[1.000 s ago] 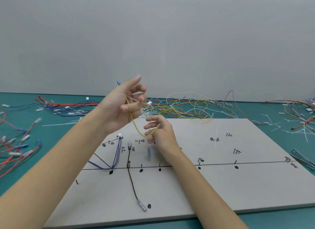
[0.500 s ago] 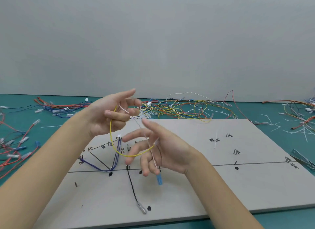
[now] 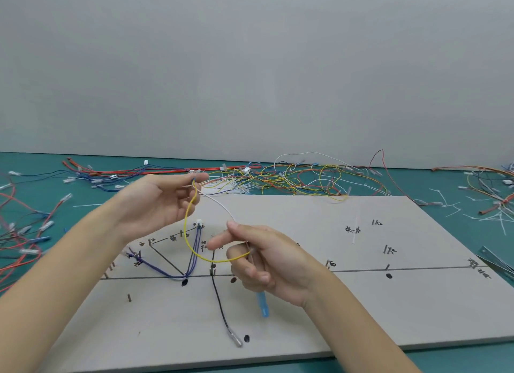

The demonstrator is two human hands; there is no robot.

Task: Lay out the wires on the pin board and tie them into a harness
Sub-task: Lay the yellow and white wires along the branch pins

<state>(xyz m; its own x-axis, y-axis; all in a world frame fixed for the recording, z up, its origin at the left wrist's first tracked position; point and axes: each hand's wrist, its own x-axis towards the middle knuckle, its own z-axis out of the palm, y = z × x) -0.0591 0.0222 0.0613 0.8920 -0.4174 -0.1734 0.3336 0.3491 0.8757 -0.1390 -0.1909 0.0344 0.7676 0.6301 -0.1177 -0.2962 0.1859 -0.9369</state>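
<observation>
Worktop (image 3: 41,178) in teal runs across the scene, littered with loose wires (image 3: 306,175) along its far edge and at both sides. On it lies the pin board (image 3: 389,311), a pale slab with a drawn line from left to right, dark pins and handwritten marks too small to read. Blue wires (image 3: 194,250) and a black wire (image 3: 219,303) already lie on its left part. Above these, the left hand (image 3: 155,203) pinches one end of a yellow wire (image 3: 192,242) together with a white wire (image 3: 219,206); the right hand (image 3: 267,258) curls around their other ends, and a blue terminal (image 3: 262,306) hangs below it. Both wires sag between the hands, running left-far to right-near. The right hand sits nearer the drawn line, so likely seats first. Its palm hides how the ends are held.
</observation>
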